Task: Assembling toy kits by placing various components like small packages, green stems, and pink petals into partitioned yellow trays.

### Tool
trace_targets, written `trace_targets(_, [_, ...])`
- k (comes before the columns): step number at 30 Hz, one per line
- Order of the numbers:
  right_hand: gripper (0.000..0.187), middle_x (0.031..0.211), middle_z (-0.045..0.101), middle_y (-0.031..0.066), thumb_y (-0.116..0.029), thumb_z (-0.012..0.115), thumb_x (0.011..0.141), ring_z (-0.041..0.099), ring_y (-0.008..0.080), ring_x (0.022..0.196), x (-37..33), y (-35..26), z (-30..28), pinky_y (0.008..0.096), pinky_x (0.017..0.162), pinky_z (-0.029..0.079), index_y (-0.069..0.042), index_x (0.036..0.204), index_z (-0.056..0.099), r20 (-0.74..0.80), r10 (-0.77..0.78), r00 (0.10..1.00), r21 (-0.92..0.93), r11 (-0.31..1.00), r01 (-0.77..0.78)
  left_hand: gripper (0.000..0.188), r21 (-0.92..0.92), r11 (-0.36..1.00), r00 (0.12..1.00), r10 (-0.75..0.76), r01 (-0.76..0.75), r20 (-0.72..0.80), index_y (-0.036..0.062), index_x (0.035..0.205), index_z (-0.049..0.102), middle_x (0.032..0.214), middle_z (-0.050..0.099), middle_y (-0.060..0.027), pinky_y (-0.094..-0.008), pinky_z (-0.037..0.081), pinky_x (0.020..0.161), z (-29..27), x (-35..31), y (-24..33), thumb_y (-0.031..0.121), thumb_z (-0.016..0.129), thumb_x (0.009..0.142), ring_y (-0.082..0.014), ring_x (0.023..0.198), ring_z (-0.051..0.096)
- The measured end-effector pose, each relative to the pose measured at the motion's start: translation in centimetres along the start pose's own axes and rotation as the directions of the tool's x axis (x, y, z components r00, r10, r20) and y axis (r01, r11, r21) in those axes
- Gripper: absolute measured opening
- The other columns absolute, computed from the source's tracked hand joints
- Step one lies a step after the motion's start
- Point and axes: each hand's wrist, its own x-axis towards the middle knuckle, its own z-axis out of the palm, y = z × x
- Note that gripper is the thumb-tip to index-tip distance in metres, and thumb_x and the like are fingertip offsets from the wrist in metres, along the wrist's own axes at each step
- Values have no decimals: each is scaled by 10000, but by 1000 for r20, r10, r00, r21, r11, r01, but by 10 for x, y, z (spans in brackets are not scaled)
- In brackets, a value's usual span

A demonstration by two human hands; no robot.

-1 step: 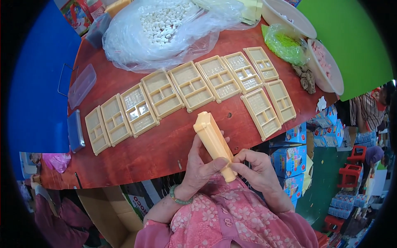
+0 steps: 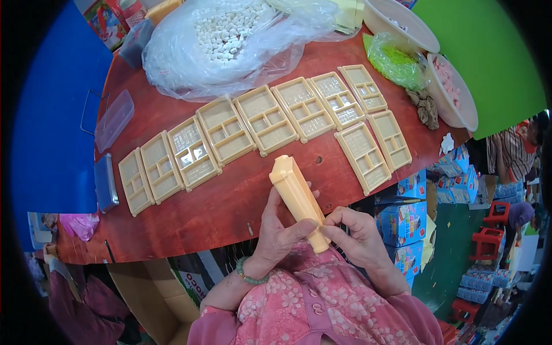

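Above my lap, my left hand (image 2: pixel 283 227) is wrapped around a long, hollow peach-coloured plastic piece (image 2: pixel 294 187), its thumb pressed across the narrower near end. The piece tilts, with its wide end up and away from me. My right hand (image 2: pixel 352 233) is closed, thumb and fingertips pinched at the right side of that near end; whether something small sits between them is hidden. Beyond my hands, several cream plastic compartment trays (image 2: pixel 225 129) form a curved row on the red table (image 2: pixel 253 190). Two more trays (image 2: pixel 363 158) stand nearer at the right.
A big clear bag (image 2: pixel 172 63) of small white pieces lies at the back. Along the right edge are a bag of green pieces (image 2: pixel 395 60) and a bowl of pink pieces (image 2: pixel 451 95). At left are clear and blue plastic boxes (image 2: pixel 106 181). Blue cartons (image 2: pixel 402 224) stand below.
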Motion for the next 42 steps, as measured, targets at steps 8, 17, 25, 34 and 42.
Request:
trace_targets(8, [110,701,523,46,-64,588,894,481,119,621,-4,1,1,264,569,393,5,823,540,-89,-184,979,-228,960,160,733,34,999,999,-37,38,-40,-31,1362,316,1335,453,-180,-441,454,1000,3,-1,5,124,727,775,-327,1227,496])
trace_targets(17, [99,707,578,77,-33,672,784,572,249,660,14,9,-2,347,656,412,-34,763,576,-147,-386,911,-673,714,194,753,-80,997,992,5,-15,-128,17,1378,298,1329,457,-167,-429,464,988,-13,-8,17,118,736,774,-299,1219,509])
trace_targets(25, [99,677,574,81,-75,679,770,579,269,668,33,22,11,387,699,397,-54,754,584,-123,-361,924,-796,592,126,856,-50,996,992,63,-69,-113,-42,1356,318,1314,474,-186,-451,482,970,-28,-12,18,423,748,780,-325,1164,550])
trace_targets(34, [180,744,594,73,-78,724,744,573,247,698,25,-6,20,362,703,413,-27,868,604,-157,-369,916,-835,545,76,868,-81,997,999,-3,-1,-52,-22,1386,280,1334,451,-172,-440,487,956,-34,-8,18,384,753,781,-317,1211,509])
trace_targets(42, [135,708,574,53,-87,730,788,527,109,615,25,-23,37,245,561,401,-18,808,615,92,-111,990,-219,967,128,872,-67,998,997,9,-14,-82,-2,1396,273,1344,445,-166,-441,441,1011,-32,-13,21,364,766,777,-317,1227,497])
